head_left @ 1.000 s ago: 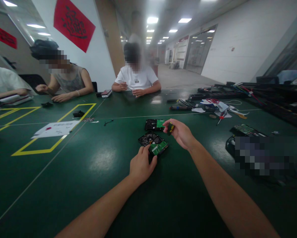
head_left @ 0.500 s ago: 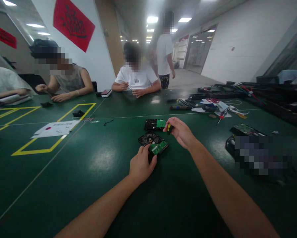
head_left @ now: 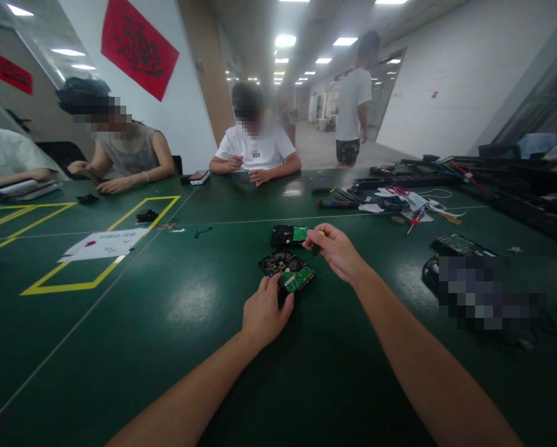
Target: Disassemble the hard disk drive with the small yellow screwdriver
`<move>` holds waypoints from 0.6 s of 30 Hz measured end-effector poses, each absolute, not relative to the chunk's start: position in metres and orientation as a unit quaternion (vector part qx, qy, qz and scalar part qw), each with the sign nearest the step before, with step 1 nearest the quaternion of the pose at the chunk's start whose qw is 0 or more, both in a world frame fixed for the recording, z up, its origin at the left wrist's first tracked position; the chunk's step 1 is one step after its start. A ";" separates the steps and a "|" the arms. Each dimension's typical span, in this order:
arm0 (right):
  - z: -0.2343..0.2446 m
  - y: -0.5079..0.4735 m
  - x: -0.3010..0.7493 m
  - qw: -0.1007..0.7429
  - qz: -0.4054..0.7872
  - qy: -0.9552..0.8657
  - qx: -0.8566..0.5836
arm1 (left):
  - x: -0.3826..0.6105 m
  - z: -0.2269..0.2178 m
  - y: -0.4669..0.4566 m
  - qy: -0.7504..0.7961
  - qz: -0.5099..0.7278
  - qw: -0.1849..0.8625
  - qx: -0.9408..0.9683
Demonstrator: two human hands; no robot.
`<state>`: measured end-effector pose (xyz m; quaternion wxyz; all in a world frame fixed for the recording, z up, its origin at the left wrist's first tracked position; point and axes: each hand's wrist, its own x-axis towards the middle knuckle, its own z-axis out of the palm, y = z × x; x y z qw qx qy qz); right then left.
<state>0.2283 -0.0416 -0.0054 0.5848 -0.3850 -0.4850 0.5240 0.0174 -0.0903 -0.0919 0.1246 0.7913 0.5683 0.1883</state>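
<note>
My left hand (head_left: 265, 311) is closed on the near edge of a hard drive (head_left: 297, 279), which lies on the table with its green circuit board facing up. In my right hand (head_left: 339, 249) is a small screwdriver (head_left: 316, 247) with a yellow and black handle, pinched between thumb and fingers. It is held upright just above the drive's right side; its tip is too fine to make out. Directly behind lies a second hard drive (head_left: 284, 235), black with a green board, close to my right fingertips.
Loose cables and tools, including a red-handled screwdriver (head_left: 415, 218), lie to the back right. A circuit-board device (head_left: 462, 244) sits on the right. Yellow tape and a paper sheet (head_left: 104, 243) are on the left. A co-worker (head_left: 254, 146) sits opposite.
My right hand has turned the screwdriver more upright and shifted slightly down. My left hand has stayed on the hard drive. The person walking in the background has moved right.
</note>
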 end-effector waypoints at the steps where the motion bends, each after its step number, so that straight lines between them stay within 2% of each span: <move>1: -0.005 -0.042 0.228 0.586 0.532 -0.480 -0.379 | 0.018 -0.092 -0.090 0.568 0.189 0.124 0.791; 10: -0.009 -0.036 0.232 0.604 0.559 -0.456 -0.340 | 0.019 -0.089 -0.091 0.581 0.182 0.141 0.781; 18: -0.008 -0.038 0.231 0.594 0.539 -0.464 -0.376 | 0.018 -0.090 -0.091 0.574 0.183 0.131 0.787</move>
